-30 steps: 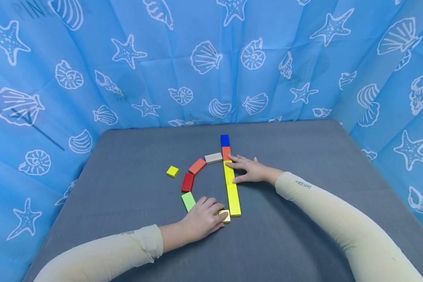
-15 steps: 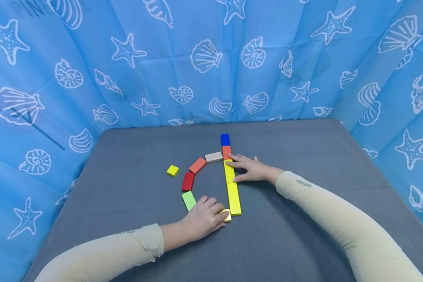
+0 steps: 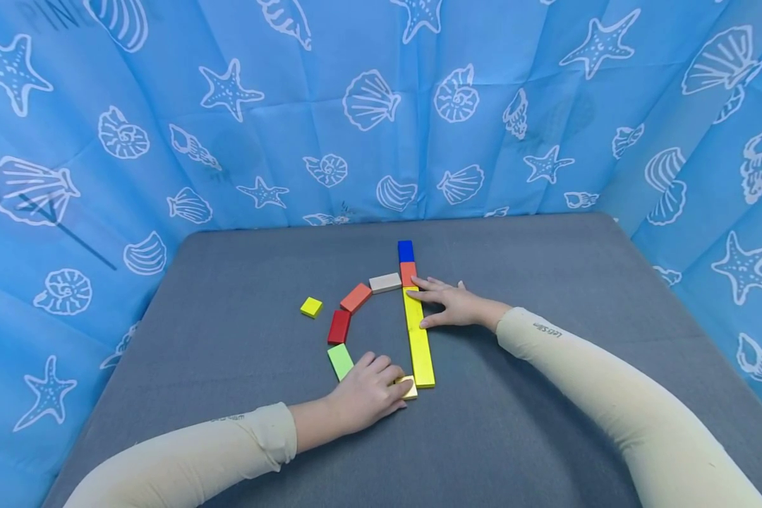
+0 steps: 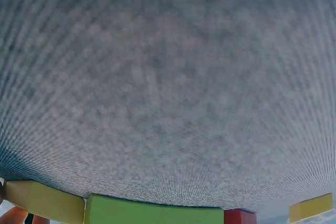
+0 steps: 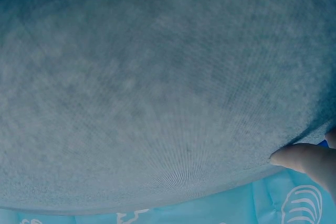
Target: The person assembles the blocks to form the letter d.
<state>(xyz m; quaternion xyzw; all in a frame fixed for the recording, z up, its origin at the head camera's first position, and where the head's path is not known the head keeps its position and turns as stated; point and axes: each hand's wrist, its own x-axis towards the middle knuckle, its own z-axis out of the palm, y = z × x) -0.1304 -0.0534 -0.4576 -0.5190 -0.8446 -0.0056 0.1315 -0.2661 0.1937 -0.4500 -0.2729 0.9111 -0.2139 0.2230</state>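
Note:
My left hand [image 3: 365, 395] pinches a small pale yellow block [image 3: 408, 387] at the foot of a straight column. In the left wrist view, a yellowish block [image 4: 47, 201] lies beside the light green block [image 4: 152, 211], with fingertips at its far left. My right hand [image 3: 454, 305] lies alongside the column, its extended fingers touching the orange block [image 3: 408, 272] and the upper yellow block [image 3: 413, 309]. A second yellow block [image 3: 422, 363] and a blue block [image 3: 406, 251] end the column. A beige block [image 3: 385, 283], another orange one [image 3: 356, 298] and a red one [image 3: 339, 327] curve leftward.
A loose yellow square block [image 3: 311, 307] lies left of the curve. Everything rests on a grey cloth-covered table [image 3: 514, 437]. A blue curtain [image 3: 381, 162] with white shells and starfish surrounds its back and sides.

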